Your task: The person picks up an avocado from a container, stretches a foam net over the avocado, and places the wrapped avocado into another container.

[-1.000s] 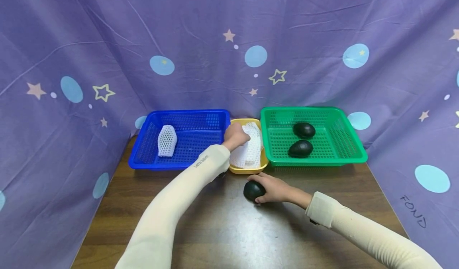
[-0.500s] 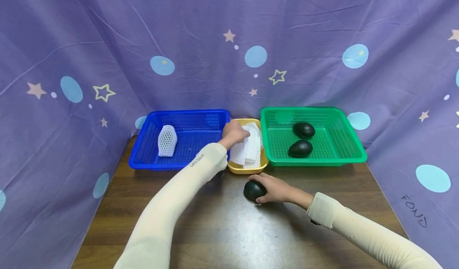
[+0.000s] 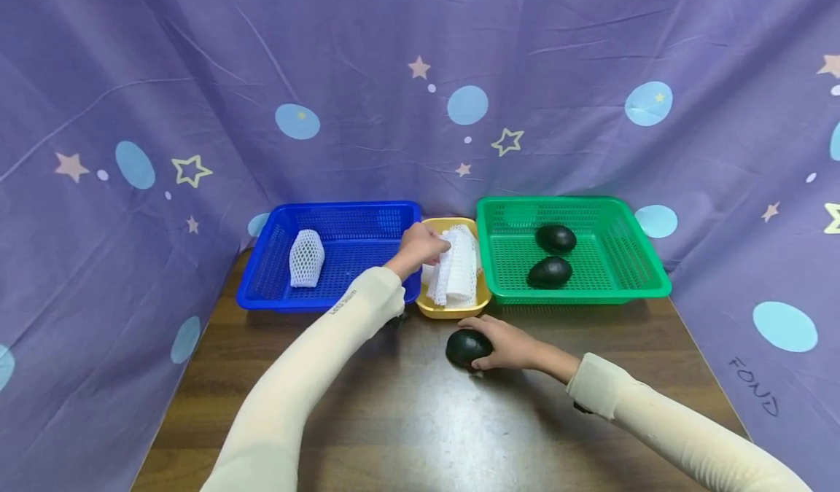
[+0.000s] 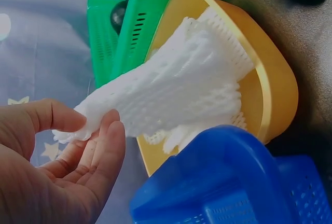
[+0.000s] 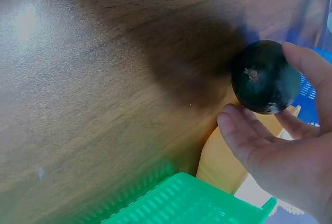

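Note:
Over the yellow tray [image 3: 485,299], my left hand [image 3: 421,246] pinches the end of a white foam net sleeve [image 4: 161,79] between thumb and fingers. The sleeve's other end lies over more white netting in the tray. My right hand [image 3: 508,344] grips a dark avocado [image 3: 467,348] just in front of the tray. In the right wrist view the avocado's stem end [image 5: 251,73] faces the camera, with thumb and fingers on its sides.
At left stands a blue basket [image 3: 328,304] holding one fruit-shaped netted item [image 3: 306,259]. A green basket [image 3: 577,297] on the right holds two dark avocados [image 3: 550,272]. All stand on a brown wooden table [image 3: 407,434] before a purple curtain [image 3: 367,55].
My left hand has drawn back a little to the left, pulling the foam net sleeve's end with it. The right hand and its avocado have shifted very slightly right.

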Demonstrator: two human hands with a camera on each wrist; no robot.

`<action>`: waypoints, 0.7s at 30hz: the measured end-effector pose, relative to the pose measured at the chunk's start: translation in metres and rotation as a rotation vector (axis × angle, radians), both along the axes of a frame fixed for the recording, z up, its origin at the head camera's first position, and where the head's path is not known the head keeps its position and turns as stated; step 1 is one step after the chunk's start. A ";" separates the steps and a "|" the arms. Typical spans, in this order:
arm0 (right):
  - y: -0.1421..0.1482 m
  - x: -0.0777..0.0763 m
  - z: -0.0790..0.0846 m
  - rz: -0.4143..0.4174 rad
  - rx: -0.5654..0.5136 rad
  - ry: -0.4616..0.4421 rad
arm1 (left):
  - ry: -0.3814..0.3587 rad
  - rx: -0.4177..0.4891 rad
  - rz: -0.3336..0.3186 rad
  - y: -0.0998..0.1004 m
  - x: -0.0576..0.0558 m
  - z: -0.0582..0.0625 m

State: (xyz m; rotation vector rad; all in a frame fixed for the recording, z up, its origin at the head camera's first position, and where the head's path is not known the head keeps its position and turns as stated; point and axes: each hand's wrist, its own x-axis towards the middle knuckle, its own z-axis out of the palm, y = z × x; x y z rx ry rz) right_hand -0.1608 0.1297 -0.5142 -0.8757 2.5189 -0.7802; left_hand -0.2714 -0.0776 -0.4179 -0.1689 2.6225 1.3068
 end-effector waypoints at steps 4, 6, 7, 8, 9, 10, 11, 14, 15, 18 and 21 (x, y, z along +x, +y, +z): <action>0.002 0.000 0.002 -0.009 -0.006 -0.011 | -0.006 0.033 -0.003 -0.003 0.004 0.004; 0.002 0.000 0.003 -0.011 -0.008 -0.010 | -0.008 0.051 -0.003 -0.004 0.005 0.006; 0.002 -0.001 0.003 -0.010 -0.008 -0.006 | -0.009 0.060 -0.003 -0.005 0.006 0.008; 0.003 -0.001 0.004 -0.011 -0.010 -0.005 | -0.011 0.072 -0.002 -0.006 0.007 0.009; 0.003 -0.001 0.005 -0.014 -0.011 -0.003 | -0.014 0.078 -0.001 -0.007 0.007 0.011; 0.003 -0.001 0.006 -0.015 -0.013 -0.002 | -0.016 0.082 -0.002 -0.008 0.008 0.013; 0.004 -0.001 0.007 -0.016 -0.015 -0.002 | -0.022 0.089 -0.001 -0.010 0.008 0.014; 0.005 -0.001 0.012 -0.020 -0.027 -0.010 | -0.039 0.102 0.003 -0.015 0.010 0.019; 0.005 0.000 0.013 -0.018 -0.032 -0.013 | -0.043 0.108 0.006 -0.017 0.010 0.021; 0.006 0.000 0.016 -0.010 -0.038 -0.013 | -0.052 0.157 0.013 -0.022 0.012 0.026; 0.007 0.000 0.017 0.001 -0.050 -0.003 | -0.062 0.226 0.013 -0.027 0.013 0.029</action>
